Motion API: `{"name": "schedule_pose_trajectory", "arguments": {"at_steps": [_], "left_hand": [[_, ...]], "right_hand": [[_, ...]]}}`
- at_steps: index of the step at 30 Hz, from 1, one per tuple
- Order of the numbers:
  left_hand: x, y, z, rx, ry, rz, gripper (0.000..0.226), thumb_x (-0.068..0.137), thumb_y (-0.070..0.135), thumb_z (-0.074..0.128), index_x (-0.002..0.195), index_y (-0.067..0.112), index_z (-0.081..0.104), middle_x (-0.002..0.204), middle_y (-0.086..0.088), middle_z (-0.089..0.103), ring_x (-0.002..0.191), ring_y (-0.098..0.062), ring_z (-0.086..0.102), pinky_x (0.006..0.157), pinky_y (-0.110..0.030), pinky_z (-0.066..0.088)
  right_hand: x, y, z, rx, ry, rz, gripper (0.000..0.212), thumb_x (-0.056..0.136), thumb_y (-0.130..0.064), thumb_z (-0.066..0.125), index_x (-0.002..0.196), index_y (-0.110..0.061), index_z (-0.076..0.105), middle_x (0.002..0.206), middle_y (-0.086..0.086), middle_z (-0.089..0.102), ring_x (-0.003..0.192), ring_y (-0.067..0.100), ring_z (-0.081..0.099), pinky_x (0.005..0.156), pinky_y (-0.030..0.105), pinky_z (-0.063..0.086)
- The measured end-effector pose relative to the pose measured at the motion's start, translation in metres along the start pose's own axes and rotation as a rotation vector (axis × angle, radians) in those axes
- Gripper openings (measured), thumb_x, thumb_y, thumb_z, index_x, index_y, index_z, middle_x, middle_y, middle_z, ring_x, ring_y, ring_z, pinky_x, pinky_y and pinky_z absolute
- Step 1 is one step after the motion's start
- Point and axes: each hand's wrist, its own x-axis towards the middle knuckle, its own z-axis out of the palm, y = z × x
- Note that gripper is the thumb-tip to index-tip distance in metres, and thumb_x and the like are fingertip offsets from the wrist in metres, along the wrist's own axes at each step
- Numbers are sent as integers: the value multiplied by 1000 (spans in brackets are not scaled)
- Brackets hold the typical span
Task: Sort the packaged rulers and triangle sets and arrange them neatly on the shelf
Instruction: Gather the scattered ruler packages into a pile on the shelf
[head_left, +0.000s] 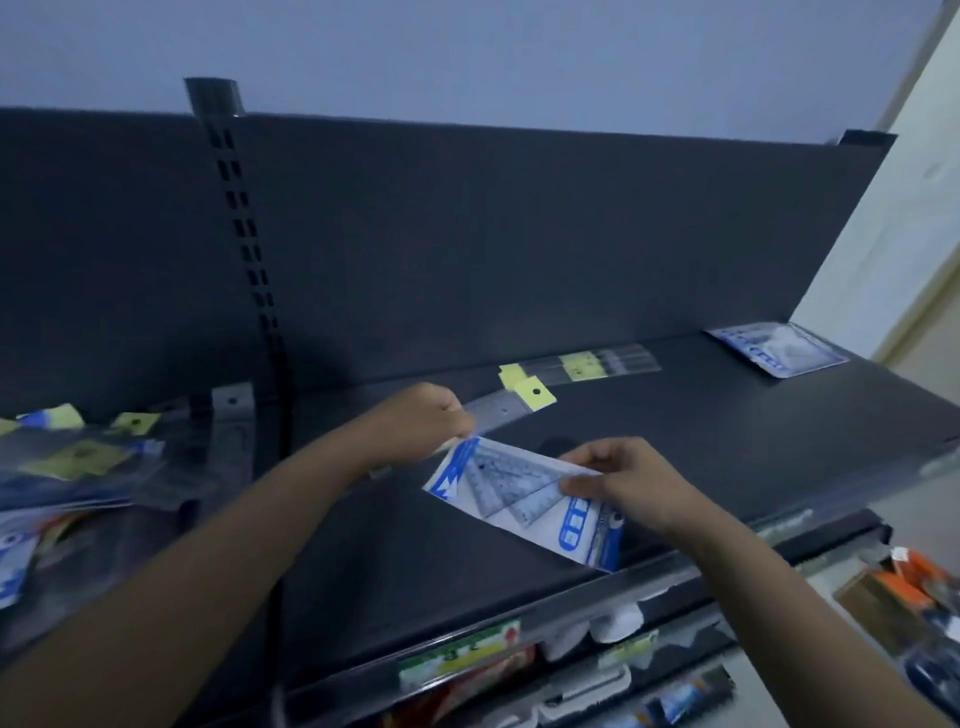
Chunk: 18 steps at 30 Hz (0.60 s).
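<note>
Blue-and-white packaged triangle set (519, 493) is stretching lengthwise between the pinching left hand (421, 415) and right hand (618, 483), with matching blue-and-white packs (779, 351) lying far right, nearer the right hand.

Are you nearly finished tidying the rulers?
Not yet. Done: some rulers lie at the back of the shelf, and one triangle pack sits in the far right corner. In hand: the left hand and right hand hold a second pack. Left: the jumbled pile on the left.

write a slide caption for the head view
Left hand and right hand hold a triangle set pack above the dark shelf
</note>
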Motion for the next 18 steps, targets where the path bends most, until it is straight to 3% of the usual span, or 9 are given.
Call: {"name": "schedule_pose_trajectory", "arguments": {"at_steps": [3,7,12,15,18], "left_hand": [[17,27,18,-19,-23,-28,25,69,42,56,73,18,59,67,9,53,64,-12,47,65,-30,36],[48,43,32,33,-65,-33,16,80,31,59,75,16,59,71,5,54,66,-14,47,65,-29,37],[93,52,46,32,-157,34,21,87,15,58,68,14,50,66,2,47,64,-15,42,64,-29,34],[108,64,55,-41,-157,25,23,88,13,61,66,15,56,62,0,52,57,-13,45,54,-23,36],[120,83,67,-138,-175,2,24,88,11,62,65,14,56,48,-2,44,43,-13,35,45,-24,27]], "right_hand": [[26,9,-32,-92,-36,-6,7,80,-4,72,85,-8,70,81,7,75,70,17,69,68,32,54],[59,22,-64,-200,-33,-6,10,79,-7,73,87,-9,69,81,4,74,71,16,70,69,35,55],[90,39,-108,-324,-35,-36,12,77,-10,76,81,-20,71,78,-5,74,69,6,68,60,18,50],[107,46,-139,-418,-85,-42,15,77,-8,74,82,-21,72,81,-6,73,75,8,68,67,21,53],[118,46,-163,-489,-221,-70,16,82,-12,71,89,-25,69,93,-9,70,91,14,66,75,18,51]]}}
